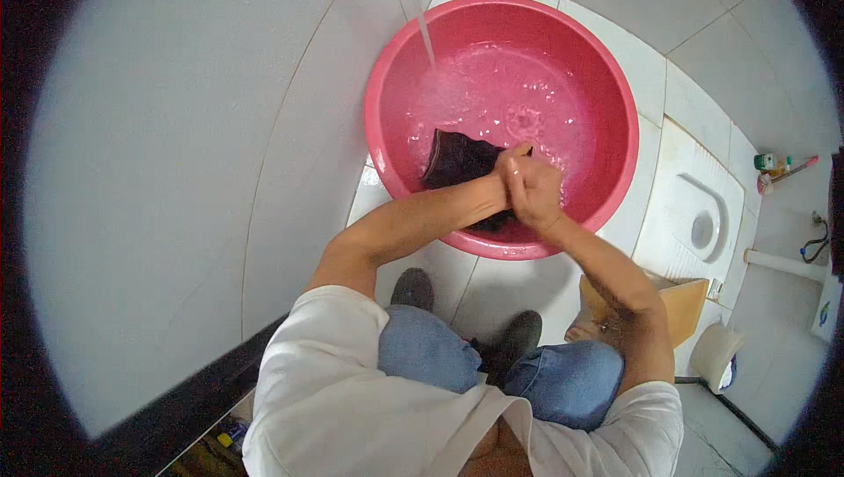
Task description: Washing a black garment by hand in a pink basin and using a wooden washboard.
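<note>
A wet, dark garment (463,158) is bunched over the near-left part of a large pink basin (624,121), which has water in it. My left hand (512,163) closes on the garment's bunched end. Pressed against it, my right hand (538,191) is wrapped around too, and the fingers of both overlap. The cloth between the palms is mostly hidden. More dark fabric shows beneath my left wrist, close to the basin's near rim. A thin stream of water (427,37) falls into the basin at its far left.
The basin stands on white floor tiles, with a grey wall (176,125) to the left. On the right lies a squat toilet (702,229). A cardboard box (687,308) and a whitish bin (716,354) stand nearer. Small bottles (767,162) sit by the right wall. My shoes are just before the basin.
</note>
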